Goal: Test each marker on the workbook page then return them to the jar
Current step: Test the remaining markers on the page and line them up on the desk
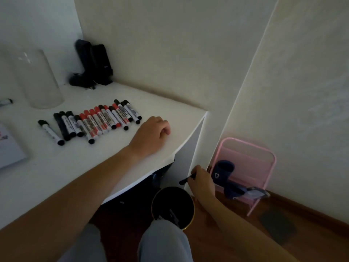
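Note:
Several black and red capped markers (90,121) lie in a row on the white desk (56,171). A clear glass jar (35,78) stands at the back left. The workbook (9,148) shows at the left edge. My left hand (151,135) rests on the desk near its right corner, fingers curled under, holding nothing. My right hand (201,179) is down beside the desk, low near the floor, and pinches a black marker (187,179) just above a round black bin (172,207).
A pair of black speakers (92,67) stands in the desk's back corner. One more marker (5,102) lies at the far left. A pink wire rack (247,173) holding dark slippers stands on the wooden floor by the wall. My knees are below the desk edge.

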Demonstrator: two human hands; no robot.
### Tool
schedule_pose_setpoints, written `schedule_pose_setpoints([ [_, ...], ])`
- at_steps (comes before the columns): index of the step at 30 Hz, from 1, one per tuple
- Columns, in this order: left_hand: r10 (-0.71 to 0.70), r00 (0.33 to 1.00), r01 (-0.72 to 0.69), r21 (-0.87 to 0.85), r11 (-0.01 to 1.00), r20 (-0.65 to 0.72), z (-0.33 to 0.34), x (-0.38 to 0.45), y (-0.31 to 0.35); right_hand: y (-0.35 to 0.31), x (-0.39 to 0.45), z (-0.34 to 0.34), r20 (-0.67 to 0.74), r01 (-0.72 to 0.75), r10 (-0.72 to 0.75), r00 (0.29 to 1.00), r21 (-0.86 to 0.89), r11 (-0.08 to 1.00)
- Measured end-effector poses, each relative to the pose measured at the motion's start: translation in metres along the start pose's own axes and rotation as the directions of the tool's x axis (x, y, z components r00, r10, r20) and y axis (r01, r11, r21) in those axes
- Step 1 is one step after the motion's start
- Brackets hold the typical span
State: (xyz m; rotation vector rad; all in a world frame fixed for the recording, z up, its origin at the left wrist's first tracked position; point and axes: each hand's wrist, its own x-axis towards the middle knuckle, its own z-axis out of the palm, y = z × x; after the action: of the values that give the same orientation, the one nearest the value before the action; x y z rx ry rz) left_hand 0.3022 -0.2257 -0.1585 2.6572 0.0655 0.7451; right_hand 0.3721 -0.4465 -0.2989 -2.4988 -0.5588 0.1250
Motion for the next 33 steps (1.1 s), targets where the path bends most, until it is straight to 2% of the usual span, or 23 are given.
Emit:
schedule_pose_setpoints([
  [4,-0.019,1.0,0.018,-0.041,0.999,-0.006,0.0,0.0,-0.006,-0.01,0.008,0.03,0.114,-0.059,0.061,0.992,-0.025,0.998],
  [8,-0.032,0.999,0.031,-0.07,0.997,-0.007,0.002,0.002,-0.009,-0.019,0.02,0.039,0.109,-0.101,0.1,0.989,0.001,0.995],
  [12,-0.056,0.998,0.056,-0.091,0.994,0.009,0.001,0.003,-0.009,-0.03,0.033,0.017,-0.036,-0.056,0.057,0.998,0.011,0.998],
  [18,-0.057,0.998,0.06,-0.077,0.995,0.035,-0.004,0.003,-0.005,-0.049,0.056,-0.061,-0.23,0.012,-0.049,0.972,-0.157,0.988],
  [22,-0.035,0.999,0.035,-0.016,0.999,0.027,-0.015,-0.003,-0.004,-0.085,0.07,-0.097,-0.334,0.121,-0.173,0.927,-0.172,0.978],
  [25,-0.039,0.998,0.041,0.051,0.998,-0.042,-0.034,-0.015,-0.013,-0.124,0.067,-0.1,-0.324,0.268,-0.308,0.895,-0.161,0.95],
  [30,-0.079,0.983,0.108,0.167,0.98,-0.167,-0.088,-0.048,-0.048,-0.197,0.047,-0.065,-0.27,0.487,-0.494,0.826,-0.097,0.868],
  [33,-0.143,0.961,0.2,0.237,0.951,-0.237,-0.127,-0.079,-0.076,-0.246,0.035,-0.031,-0.233,0.588,-0.583,0.779,-0.053,0.807],
])
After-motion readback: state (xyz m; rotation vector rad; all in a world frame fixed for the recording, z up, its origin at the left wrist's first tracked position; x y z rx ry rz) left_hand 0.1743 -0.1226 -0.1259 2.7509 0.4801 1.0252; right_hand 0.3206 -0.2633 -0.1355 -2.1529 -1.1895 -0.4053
